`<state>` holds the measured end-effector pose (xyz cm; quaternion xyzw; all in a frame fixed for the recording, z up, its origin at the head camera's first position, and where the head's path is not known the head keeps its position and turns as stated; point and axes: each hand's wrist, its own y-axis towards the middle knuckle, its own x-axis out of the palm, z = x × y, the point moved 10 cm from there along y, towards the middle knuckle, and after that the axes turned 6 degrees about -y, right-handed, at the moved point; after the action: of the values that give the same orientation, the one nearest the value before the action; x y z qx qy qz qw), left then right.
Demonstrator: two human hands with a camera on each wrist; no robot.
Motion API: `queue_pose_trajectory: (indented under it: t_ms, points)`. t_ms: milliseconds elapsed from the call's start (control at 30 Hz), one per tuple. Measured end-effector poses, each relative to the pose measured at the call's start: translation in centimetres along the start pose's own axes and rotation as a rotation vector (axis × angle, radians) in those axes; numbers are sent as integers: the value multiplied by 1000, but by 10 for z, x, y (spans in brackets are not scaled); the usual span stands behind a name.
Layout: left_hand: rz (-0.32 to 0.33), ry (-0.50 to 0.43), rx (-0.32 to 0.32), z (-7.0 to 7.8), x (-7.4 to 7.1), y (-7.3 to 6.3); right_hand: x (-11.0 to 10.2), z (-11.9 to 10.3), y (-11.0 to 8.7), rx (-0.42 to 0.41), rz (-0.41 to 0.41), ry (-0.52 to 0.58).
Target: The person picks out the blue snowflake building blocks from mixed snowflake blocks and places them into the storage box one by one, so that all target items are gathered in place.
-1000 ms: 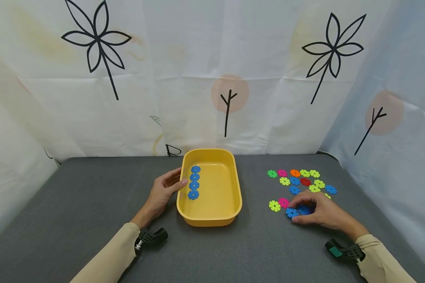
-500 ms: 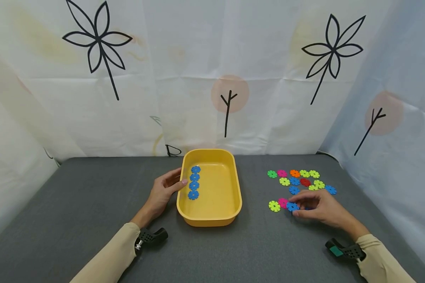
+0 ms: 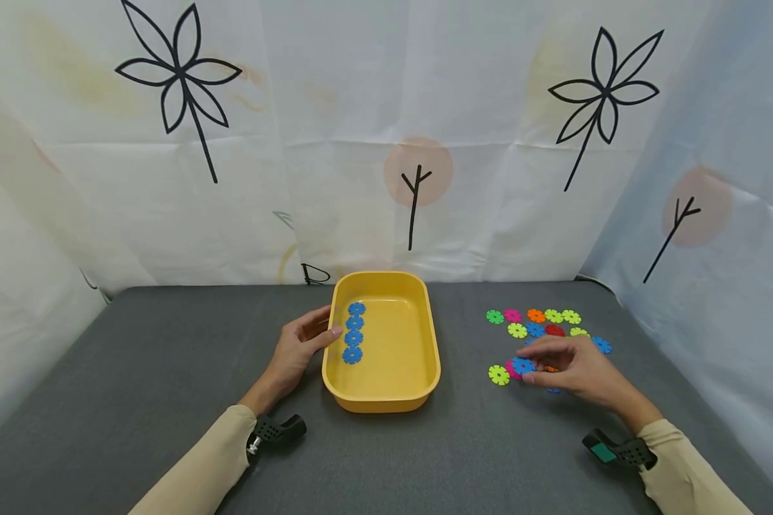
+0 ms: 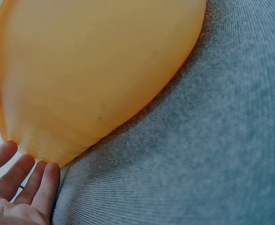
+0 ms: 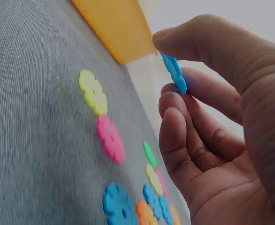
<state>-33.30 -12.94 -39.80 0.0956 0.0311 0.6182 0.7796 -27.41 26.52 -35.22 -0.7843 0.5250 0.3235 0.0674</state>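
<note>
My right hand (image 3: 573, 366) pinches a blue flower-shaped plastic disc (image 3: 523, 366) between thumb and fingers, over the right side of the table. In the right wrist view the held disc (image 5: 174, 72) stands on edge, raised above the others. Beneath it in the head view are a pink disc (image 3: 512, 370) and a yellow-green disc (image 3: 499, 375). My left hand (image 3: 299, 347) holds the left side of a yellow tray (image 3: 399, 350), thumb over the rim. Its fingertips meet the tray's outer wall (image 4: 100, 84) in the left wrist view. Several blue discs (image 3: 353, 337) form a column along the tray's left side.
Several loose discs in green, pink, orange, yellow-green, red and blue lie farther back at right, among them an orange disc (image 3: 536, 315) and a red disc (image 3: 555, 330). My right hand partly covers some. White printed cloth (image 3: 489, 214) encloses the grey table (image 3: 167, 400).
My right hand has picked up a blue disc from the table and raised it, shifting slightly back and left. The left hand and the tray have stayed in place.
</note>
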Motion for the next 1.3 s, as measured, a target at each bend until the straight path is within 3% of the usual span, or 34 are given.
queue_pose_trajectory:
  t_ms: [267,533,933,1300]
  points:
    - [2,4,-1,0,0,0,6,-11,13,27,5,-15]
    - [9,5,-2,1,1,0,14,-34,37,-41,0,-9]
    - [9,5,-3,0,0,-1,44,-76,76,-198,-65,100]
    - [2,5,2,0,0,0,83,-101,103,-191,-138,198]
